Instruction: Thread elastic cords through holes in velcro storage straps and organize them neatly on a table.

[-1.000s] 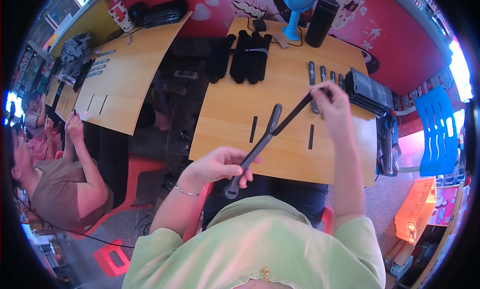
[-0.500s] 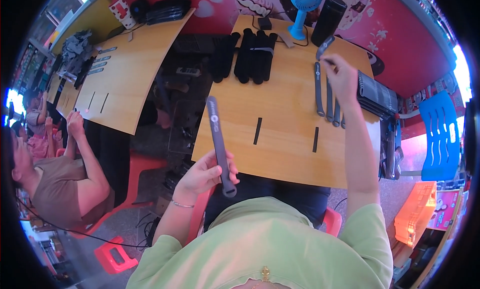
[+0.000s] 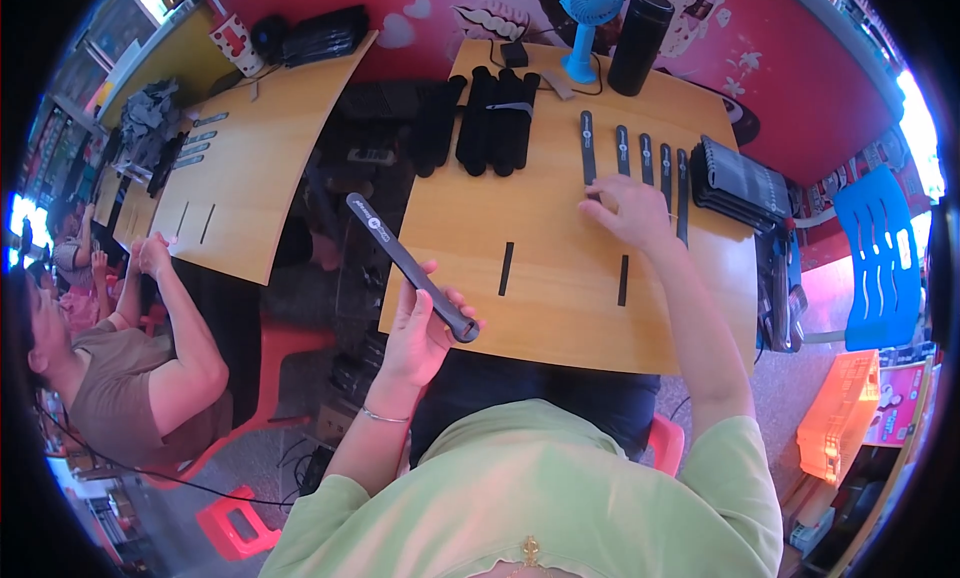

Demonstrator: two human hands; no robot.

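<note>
My left hand (image 3: 422,328) grips a dark grey strap (image 3: 405,261) by its lower part, held up slantwise off the table's near left edge. The strap has pale print and a rounded end with a small hole. Out over the table, my right hand (image 3: 632,213) has its fingers closed at the near end of a similar strap (image 3: 588,143), which lies lengthwise on the wood; the fingers cover that end. Right of it, several more straps (image 3: 646,160) lie side by side in a row, some partly hidden behind my hand.
On the wooden table (image 3: 450,278) are two short black strips (image 3: 507,268), bundles of black fabric (image 3: 495,123), a blue fan (image 3: 580,38), a black cylinder (image 3: 640,43) and a stack of dark folded pieces (image 3: 740,183). A person (image 3: 140,378) sits at another table on the left.
My right hand has come down and nearer, bringing the strap it held raised onto the table, left of the row. My left hand has lifted slightly, its strap tilting further left.
</note>
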